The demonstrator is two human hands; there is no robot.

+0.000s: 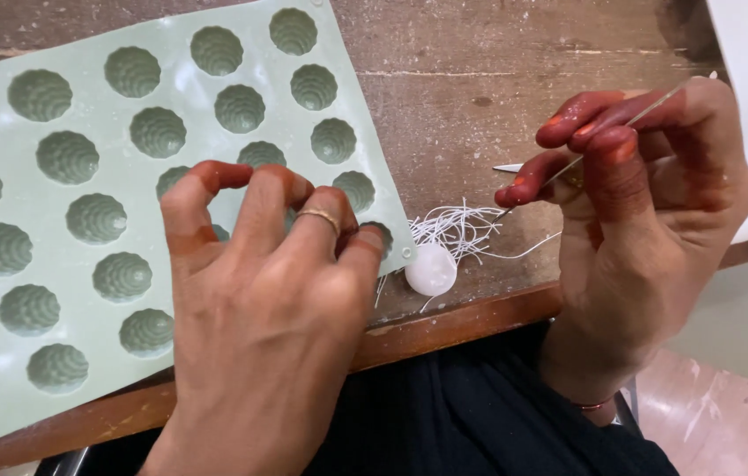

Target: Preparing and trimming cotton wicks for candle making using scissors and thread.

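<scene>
Green mould, soft and floppy, lay on tabletop under curled, empty left hand; right hand pinched thin, stiff needle; best gripped by edge.

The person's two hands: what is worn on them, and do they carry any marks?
The left hand wears a thin gold-coloured ring. The right hand has a thin reddish thread bracelet at the wrist. Reddish-brown stain covers the fingertips of both. No sleeves show.

mould on table, threads right
</scene>
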